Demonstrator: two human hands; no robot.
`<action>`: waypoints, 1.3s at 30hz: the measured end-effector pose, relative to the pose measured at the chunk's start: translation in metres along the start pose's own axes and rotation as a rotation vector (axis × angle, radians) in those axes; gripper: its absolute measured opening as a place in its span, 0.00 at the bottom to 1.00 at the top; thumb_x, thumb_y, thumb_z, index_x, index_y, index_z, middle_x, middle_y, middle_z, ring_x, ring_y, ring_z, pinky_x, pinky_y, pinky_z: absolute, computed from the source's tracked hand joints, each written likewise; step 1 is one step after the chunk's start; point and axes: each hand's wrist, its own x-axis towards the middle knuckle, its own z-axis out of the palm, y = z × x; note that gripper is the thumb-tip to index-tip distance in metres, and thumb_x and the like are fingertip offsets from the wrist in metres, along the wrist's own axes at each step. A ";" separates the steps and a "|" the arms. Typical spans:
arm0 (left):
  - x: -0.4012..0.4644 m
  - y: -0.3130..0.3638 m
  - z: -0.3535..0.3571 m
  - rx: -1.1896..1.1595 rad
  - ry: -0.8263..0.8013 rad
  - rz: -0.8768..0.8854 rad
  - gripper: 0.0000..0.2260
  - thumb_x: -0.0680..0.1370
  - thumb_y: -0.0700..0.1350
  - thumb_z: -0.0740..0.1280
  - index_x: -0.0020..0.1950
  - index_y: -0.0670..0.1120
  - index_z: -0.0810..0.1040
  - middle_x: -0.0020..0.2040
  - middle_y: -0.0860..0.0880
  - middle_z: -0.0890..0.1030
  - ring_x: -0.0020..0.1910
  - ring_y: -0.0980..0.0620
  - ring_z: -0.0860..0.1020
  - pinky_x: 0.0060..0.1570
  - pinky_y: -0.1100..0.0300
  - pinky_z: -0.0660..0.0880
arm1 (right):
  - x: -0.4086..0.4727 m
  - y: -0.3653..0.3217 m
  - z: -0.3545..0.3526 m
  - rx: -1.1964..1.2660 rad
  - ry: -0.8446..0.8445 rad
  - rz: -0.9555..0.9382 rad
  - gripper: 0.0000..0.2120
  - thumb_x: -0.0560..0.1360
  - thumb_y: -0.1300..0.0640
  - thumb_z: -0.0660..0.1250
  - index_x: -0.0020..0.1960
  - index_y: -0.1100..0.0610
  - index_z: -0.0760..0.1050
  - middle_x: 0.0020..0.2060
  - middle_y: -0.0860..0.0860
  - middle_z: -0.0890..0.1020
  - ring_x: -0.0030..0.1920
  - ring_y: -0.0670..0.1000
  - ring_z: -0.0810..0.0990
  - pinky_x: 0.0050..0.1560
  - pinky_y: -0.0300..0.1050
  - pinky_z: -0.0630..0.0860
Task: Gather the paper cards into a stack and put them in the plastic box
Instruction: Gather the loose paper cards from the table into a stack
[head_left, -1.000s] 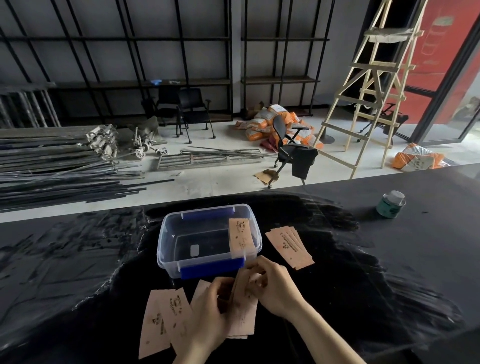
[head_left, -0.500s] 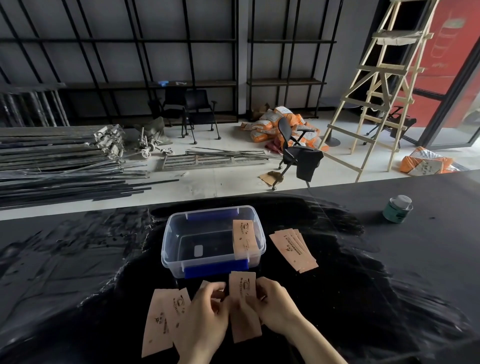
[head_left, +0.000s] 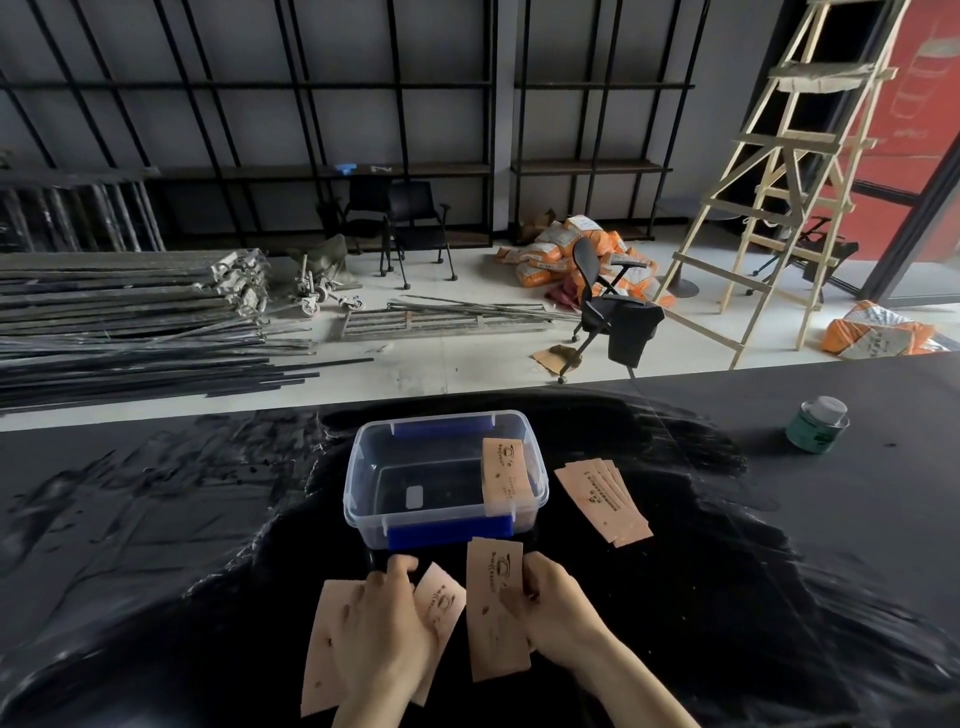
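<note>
A clear plastic box (head_left: 363, 478) with blue latches stands open on the black table. One pink paper card (head_left: 506, 475) leans inside it against the right wall. My right hand (head_left: 558, 603) grips a small stack of cards (head_left: 493, 608) just in front of the box. My left hand (head_left: 387, 631) lies flat, fingers spread, on several loose cards (head_left: 324, 654) at the near left. A fanned pile of cards (head_left: 605, 499) lies on the table right of the box.
A green tin with a white lid (head_left: 816, 425) stands at the table's far right. Beyond the table's far edge (head_left: 208, 415) the floor holds metal bars, chairs, orange sacks and a wooden ladder (head_left: 779, 182).
My hands have come apart. The right hand carried the stack of cards to the right, and the left hand moved left onto the loose cards on the table.
</note>
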 end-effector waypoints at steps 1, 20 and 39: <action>0.002 -0.001 -0.003 -0.052 0.003 0.006 0.24 0.74 0.49 0.72 0.68 0.58 0.72 0.57 0.58 0.80 0.55 0.56 0.77 0.58 0.59 0.74 | 0.000 0.000 0.001 0.004 -0.002 -0.003 0.07 0.82 0.58 0.67 0.59 0.53 0.77 0.64 0.52 0.83 0.59 0.51 0.85 0.45 0.42 0.85; 0.015 0.006 0.008 -0.844 -0.150 -0.050 0.03 0.80 0.45 0.70 0.49 0.52 0.83 0.48 0.51 0.87 0.51 0.52 0.84 0.46 0.63 0.76 | -0.002 -0.014 0.007 0.054 0.085 -0.058 0.06 0.82 0.58 0.65 0.53 0.52 0.80 0.48 0.47 0.86 0.46 0.43 0.85 0.36 0.31 0.76; 0.000 -0.044 -0.011 0.044 0.090 -0.172 0.40 0.66 0.65 0.76 0.72 0.53 0.65 0.64 0.49 0.73 0.61 0.48 0.78 0.50 0.53 0.76 | 0.010 -0.028 0.039 0.166 -0.051 0.112 0.11 0.81 0.58 0.65 0.62 0.51 0.78 0.55 0.49 0.86 0.53 0.51 0.87 0.54 0.53 0.86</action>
